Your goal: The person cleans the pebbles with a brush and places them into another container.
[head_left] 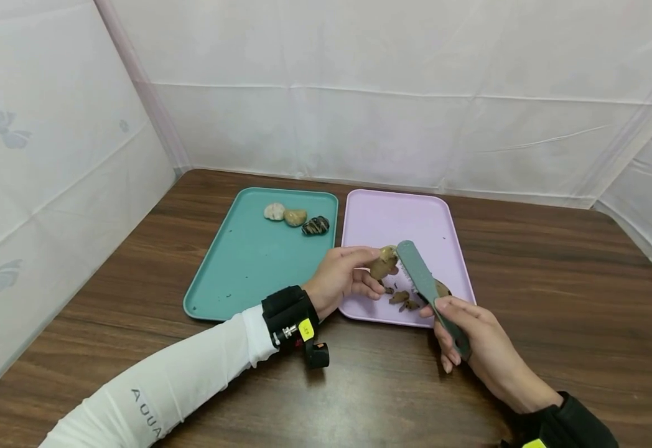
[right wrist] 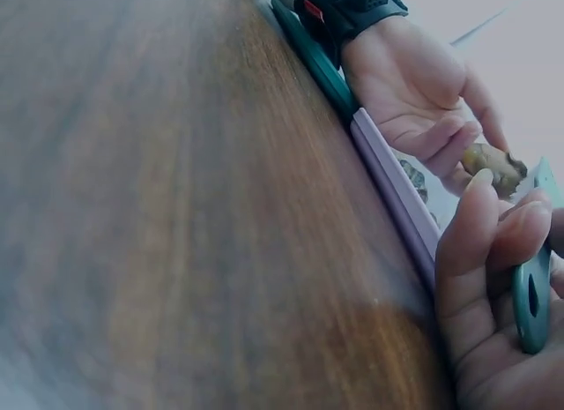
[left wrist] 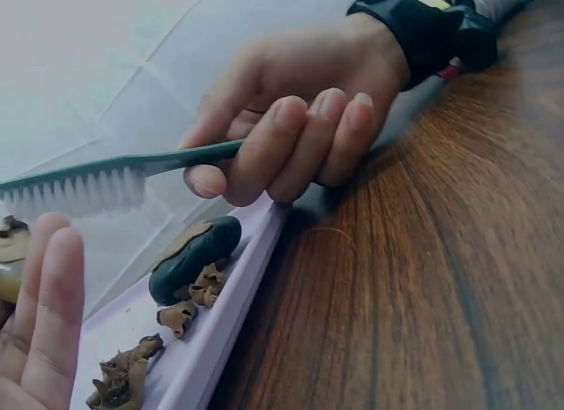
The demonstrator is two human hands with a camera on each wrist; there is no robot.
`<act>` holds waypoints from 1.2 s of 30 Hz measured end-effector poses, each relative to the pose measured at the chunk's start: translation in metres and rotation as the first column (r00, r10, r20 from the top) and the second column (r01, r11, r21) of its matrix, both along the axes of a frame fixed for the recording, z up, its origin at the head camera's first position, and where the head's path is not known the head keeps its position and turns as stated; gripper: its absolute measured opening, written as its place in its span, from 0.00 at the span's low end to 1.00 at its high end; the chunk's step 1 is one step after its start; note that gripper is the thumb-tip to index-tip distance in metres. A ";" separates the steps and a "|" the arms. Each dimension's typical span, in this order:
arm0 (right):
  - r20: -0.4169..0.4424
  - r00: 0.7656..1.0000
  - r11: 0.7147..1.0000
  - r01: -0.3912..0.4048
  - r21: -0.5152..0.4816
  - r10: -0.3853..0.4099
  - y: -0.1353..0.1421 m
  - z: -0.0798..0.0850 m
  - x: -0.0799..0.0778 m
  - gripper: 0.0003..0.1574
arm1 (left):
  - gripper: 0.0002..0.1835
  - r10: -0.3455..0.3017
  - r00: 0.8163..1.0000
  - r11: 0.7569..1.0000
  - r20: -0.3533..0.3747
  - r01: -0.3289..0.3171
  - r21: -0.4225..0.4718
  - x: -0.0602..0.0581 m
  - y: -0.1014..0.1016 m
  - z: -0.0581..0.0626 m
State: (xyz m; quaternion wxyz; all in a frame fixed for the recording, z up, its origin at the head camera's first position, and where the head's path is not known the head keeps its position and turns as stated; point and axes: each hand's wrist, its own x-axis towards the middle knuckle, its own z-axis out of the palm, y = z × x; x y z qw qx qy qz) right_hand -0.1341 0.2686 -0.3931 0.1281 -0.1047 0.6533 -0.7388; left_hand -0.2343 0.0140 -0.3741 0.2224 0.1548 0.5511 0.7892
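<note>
Over the lilac tray [head_left: 395, 214], my left hand [head_left: 348, 277] pinches a yellowish stone [head_left: 383, 264] partly coated in brown, mud-like material. My right hand [head_left: 485, 342] grips a green brush [head_left: 422, 274] by its handle, fingers curled round it. The white bristles [left wrist: 84, 191] face the stone and come right up to its coated side. Below, a dark stone [left wrist: 196, 260] with a brown patch lies on the lilac tray, mostly hidden behind the brush in the head view. Several crumbled brown lumps [head_left: 400, 297] lie beside it.
A teal tray [head_left: 247, 267] stands left of the lilac one, with a whitish stone [head_left: 274, 211], a tan stone [head_left: 295, 217] and a dark striped stone [head_left: 316, 226] near its far edge. Small dark specks dot both trays. White sheeting [head_left: 326, 124] encloses the wooden table [head_left: 555, 280].
</note>
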 end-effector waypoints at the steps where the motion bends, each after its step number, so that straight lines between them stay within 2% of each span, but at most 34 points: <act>1: -0.001 1.000 1.000 -0.001 -0.008 0.001 0.000 0.000 0.000 0.23 | 0.21 0.004 1.000 1.000 0.007 -0.004 0.010 -0.001 -0.001 0.000; 6: -0.046 0.999 0.998 -0.004 -0.059 0.001 -0.001 -0.004 0.000 0.23 | 0.21 -0.037 0.999 0.999 -0.018 0.036 -0.010 -0.001 -0.002 0.001; 10: -0.079 0.997 0.999 -0.014 -0.044 0.010 -0.002 -0.004 0.000 0.23 | 0.21 -0.057 0.997 0.997 -0.047 0.054 -0.049 -0.001 -0.001 0.002; 15: -0.101 0.994 0.999 -0.032 0.031 0.035 -0.002 -0.004 -0.001 0.23 | 0.20 -0.031 1.000 0.999 0.000 0.031 -0.011 -0.002 -0.001 0.002; 19: -0.090 0.995 0.999 -0.034 0.011 0.035 -0.002 -0.004 0.000 0.24 | 0.20 -0.018 1.000 0.999 0.025 0.017 0.027 -0.003 -0.002 0.001; 23: -0.102 0.995 0.998 -0.021 -0.060 0.015 -0.002 -0.006 0.001 0.25 | 0.21 -0.046 0.999 0.999 -0.016 0.046 -0.003 -0.002 -0.001 0.002; 26: -0.149 0.989 1.000 -0.022 -0.019 0.019 -0.004 -0.006 0.001 0.24 | 0.22 -0.067 0.997 0.997 -0.050 0.066 -0.031 -0.001 -0.001 0.002; 31: -0.174 0.985 0.996 -0.001 0.093 0.017 -0.008 -0.004 0.002 0.22 | 0.22 -0.039 0.999 0.999 -0.021 0.039 0.006 -0.003 -0.001 0.002; 34: -0.156 0.988 0.998 -0.001 0.058 0.010 -0.007 -0.005 0.002 0.22 | 0.21 -0.017 1.000 1.000 -0.003 0.017 0.016 -0.003 -0.001 0.001; 36: -0.156 0.988 1.000 -0.010 0.016 0.012 -0.006 -0.006 0.002 0.23 | 0.20 -0.014 1.000 1.000 -0.015 0.014 -0.004 -0.002 0.000 0.000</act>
